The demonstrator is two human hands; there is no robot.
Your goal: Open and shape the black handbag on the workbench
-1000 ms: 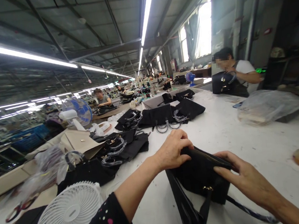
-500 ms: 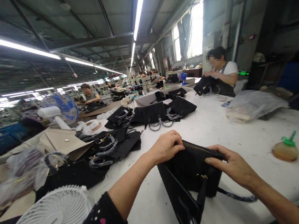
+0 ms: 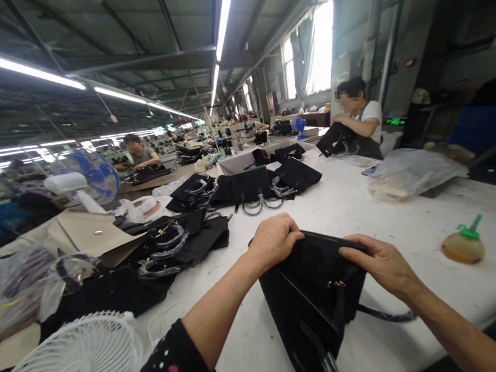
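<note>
Black fabric handbag with gold hardware (image 3: 306, 288) is leaning over the white counter (image 3: 409, 223), apparently partway through handling.
Head view: left hand (image 3: 276, 239) and right hand (image 3: 385, 263) are gripping its top rim between thumb and fingers; its dark curved handles (image 3: 387, 314) are already wearing clear film, while any remaining work is not showing.

Black handbags (image 3: 250, 184) across a white worktable (image 3: 409, 217) under strip lights (image 3: 224, 23) mark a workshop
</note>
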